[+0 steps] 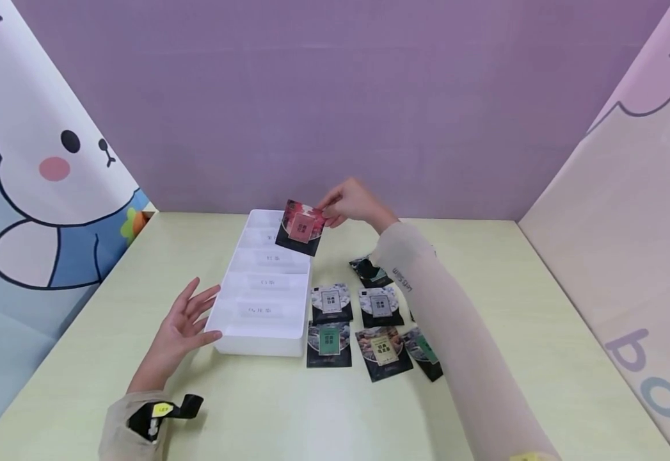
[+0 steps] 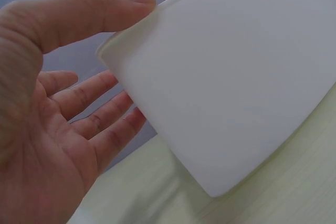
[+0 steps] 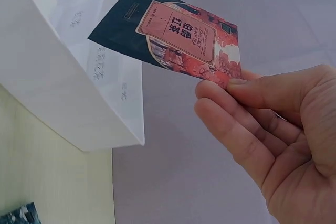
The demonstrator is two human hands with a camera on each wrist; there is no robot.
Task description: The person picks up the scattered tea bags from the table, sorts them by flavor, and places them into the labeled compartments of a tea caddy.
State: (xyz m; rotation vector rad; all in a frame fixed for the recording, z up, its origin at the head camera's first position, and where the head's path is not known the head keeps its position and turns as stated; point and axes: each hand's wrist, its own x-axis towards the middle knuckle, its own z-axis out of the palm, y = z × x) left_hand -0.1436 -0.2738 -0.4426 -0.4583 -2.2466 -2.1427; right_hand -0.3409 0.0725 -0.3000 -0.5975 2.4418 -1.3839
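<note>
My right hand (image 1: pixel 353 203) pinches a red and black tea sachet (image 1: pixel 300 228) by one edge between thumb and fingers, above the far right part of a white compartment box (image 1: pixel 258 346). In the right wrist view the sachet (image 3: pixel 181 35) reads "Earl Grey Black Tea". My left hand (image 1: pixel 179 330) is at the box's near left corner, fingers spread and fairly straight. Its thumb lies on the rim in the left wrist view, and the fingertips are against or close to the box's side (image 2: pixel 220 87). Handwritten labels mark the box's compartments.
Several sachets lie right of the box, among them a green one (image 1: pixel 329 344), a grey-white one (image 1: pixel 331 302) and a yellow-labelled one (image 1: pixel 384 353). My right sleeve (image 1: pixel 455 333) covers part of this group. A purple panel (image 1: pixel 340 115) stands behind the table, with printed panels on both sides.
</note>
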